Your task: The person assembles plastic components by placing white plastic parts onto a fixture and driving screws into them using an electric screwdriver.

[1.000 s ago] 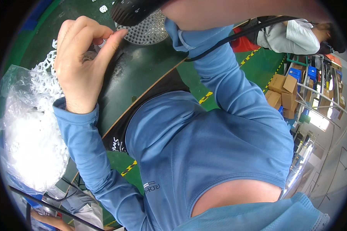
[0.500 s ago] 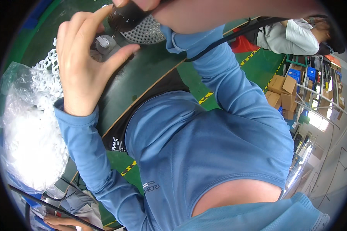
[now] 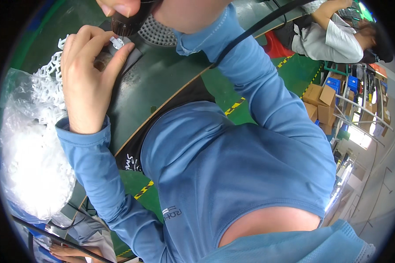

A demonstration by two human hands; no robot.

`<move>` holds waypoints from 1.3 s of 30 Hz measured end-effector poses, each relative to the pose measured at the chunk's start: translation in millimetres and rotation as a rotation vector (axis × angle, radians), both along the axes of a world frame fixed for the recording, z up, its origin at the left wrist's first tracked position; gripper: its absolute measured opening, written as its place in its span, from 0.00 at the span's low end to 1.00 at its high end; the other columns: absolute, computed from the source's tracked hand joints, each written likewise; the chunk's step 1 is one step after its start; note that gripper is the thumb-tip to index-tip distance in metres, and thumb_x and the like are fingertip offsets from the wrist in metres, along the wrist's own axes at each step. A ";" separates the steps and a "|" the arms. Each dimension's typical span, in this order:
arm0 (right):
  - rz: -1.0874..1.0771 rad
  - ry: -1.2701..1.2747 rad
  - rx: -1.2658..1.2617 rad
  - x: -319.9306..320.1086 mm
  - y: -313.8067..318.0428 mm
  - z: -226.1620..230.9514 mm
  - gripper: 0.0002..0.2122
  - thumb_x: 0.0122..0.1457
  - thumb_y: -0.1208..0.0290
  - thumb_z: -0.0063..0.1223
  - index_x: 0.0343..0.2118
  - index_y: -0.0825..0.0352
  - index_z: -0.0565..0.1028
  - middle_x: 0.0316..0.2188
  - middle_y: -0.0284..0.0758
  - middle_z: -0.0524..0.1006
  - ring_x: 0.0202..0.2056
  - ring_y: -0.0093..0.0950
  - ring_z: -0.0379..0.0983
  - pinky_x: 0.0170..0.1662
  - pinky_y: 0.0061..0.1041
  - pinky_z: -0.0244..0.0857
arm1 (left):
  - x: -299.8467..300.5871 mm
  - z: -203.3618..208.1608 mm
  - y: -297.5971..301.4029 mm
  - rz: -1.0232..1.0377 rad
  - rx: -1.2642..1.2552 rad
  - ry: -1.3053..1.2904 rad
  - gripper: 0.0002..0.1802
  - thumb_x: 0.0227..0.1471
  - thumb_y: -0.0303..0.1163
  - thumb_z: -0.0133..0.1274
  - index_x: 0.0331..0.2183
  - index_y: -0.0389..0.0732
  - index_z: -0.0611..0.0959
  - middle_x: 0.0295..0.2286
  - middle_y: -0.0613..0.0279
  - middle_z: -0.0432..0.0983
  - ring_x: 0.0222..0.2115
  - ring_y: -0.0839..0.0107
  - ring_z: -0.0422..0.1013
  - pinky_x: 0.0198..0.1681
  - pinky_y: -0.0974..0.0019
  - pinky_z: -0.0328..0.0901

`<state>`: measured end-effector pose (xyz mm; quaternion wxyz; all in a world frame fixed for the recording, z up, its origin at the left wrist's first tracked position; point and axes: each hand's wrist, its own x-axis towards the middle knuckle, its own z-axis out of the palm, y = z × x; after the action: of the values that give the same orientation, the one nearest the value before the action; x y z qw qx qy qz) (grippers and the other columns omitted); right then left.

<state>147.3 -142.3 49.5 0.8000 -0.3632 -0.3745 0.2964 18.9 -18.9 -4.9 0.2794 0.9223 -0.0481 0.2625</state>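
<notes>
My left hand (image 3: 87, 72) is closed in a pinch, thumb and forefinger at either side of a small white plastic part (image 3: 117, 42). That part sits on a grey block-like fixture (image 3: 128, 56) on the dark green bench. Above it, my right hand (image 3: 120, 6) is wrapped round a black electric screwdriver (image 3: 126, 25), partly cut off by the upper edge. The screwdriver's ribbed nose points down close to the white part; I cannot tell whether its bit touches it. Just right of the screwdriver lies a round metal plate full of holes (image 3: 159, 34).
White lattice-like plastic parts (image 3: 50, 65) and a clear bag of white pieces (image 3: 37, 162) lie left of my left arm. A black cable (image 3: 259, 33) crosses over my right sleeve. Another person in a pale shirt (image 3: 327, 41) sits at the right; cardboard boxes (image 3: 320, 103) stand on shelves behind.
My left hand has closed from a wide spread to a pinch at the white part. My right hand has moved left with the screwdriver, bringing its nose over that part.
</notes>
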 end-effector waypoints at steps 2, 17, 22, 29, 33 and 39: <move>0.024 0.041 0.030 2.7 2.9 -7.0 0.29 0.70 0.43 0.28 0.47 0.70 0.69 0.24 0.42 0.75 0.20 0.29 0.69 0.24 0.25 0.64 | 0.1 0.7 0.1 -0.011 -0.001 -0.014 0.16 0.43 0.29 0.69 0.34 0.32 0.83 0.30 0.58 0.73 0.32 0.57 0.67 0.38 0.59 0.63; -0.064 -0.281 0.021 -9.9 9.1 -4.0 0.27 0.68 0.47 0.42 0.34 0.73 0.75 0.21 0.37 0.75 0.18 0.23 0.68 0.21 0.20 0.61 | 0.5 -8.0 -1.4 -0.012 -0.085 -0.039 0.15 0.42 0.27 0.69 0.31 0.30 0.82 0.31 0.57 0.74 0.33 0.56 0.69 0.39 0.57 0.67; -0.005 -0.300 0.131 -10.5 12.9 15.4 0.12 0.63 0.67 0.58 0.27 0.72 0.75 0.21 0.35 0.75 0.17 0.20 0.69 0.20 0.18 0.60 | -4.8 -15.0 5.2 0.039 -0.038 -0.005 0.15 0.47 0.29 0.69 0.30 0.28 0.81 0.35 0.49 0.75 0.37 0.52 0.73 0.42 0.58 0.67; 0.070 -0.230 0.115 -16.8 16.8 -5.6 0.53 0.47 0.15 0.38 0.47 0.75 0.69 0.21 0.39 0.75 0.16 0.21 0.67 0.19 0.17 0.62 | -0.9 -12.1 2.2 0.006 -0.062 -0.035 0.15 0.43 0.30 0.68 0.30 0.30 0.81 0.31 0.57 0.74 0.34 0.54 0.70 0.40 0.56 0.67; -0.014 -0.109 0.037 -16.9 7.8 0.6 0.56 0.38 0.12 0.37 0.46 0.73 0.69 0.20 0.39 0.74 0.16 0.20 0.67 0.18 0.15 0.60 | 0.3 -9.6 -0.8 0.015 -0.082 -0.024 0.15 0.43 0.29 0.68 0.30 0.31 0.82 0.31 0.57 0.74 0.34 0.55 0.70 0.40 0.56 0.67; -0.055 -0.293 0.049 -13.1 10.1 -2.3 0.55 0.42 0.14 0.40 0.48 0.74 0.68 0.21 0.38 0.74 0.17 0.20 0.67 0.19 0.16 0.61 | -1.3 -8.1 -0.7 0.026 -0.078 -0.021 0.15 0.43 0.29 0.69 0.31 0.31 0.82 0.31 0.58 0.74 0.34 0.56 0.70 0.39 0.57 0.67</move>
<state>134.1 -132.2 47.2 0.7532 -0.3929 -0.4845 0.2089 17.5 -19.6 -13.0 0.3111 0.9085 -0.0287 0.2775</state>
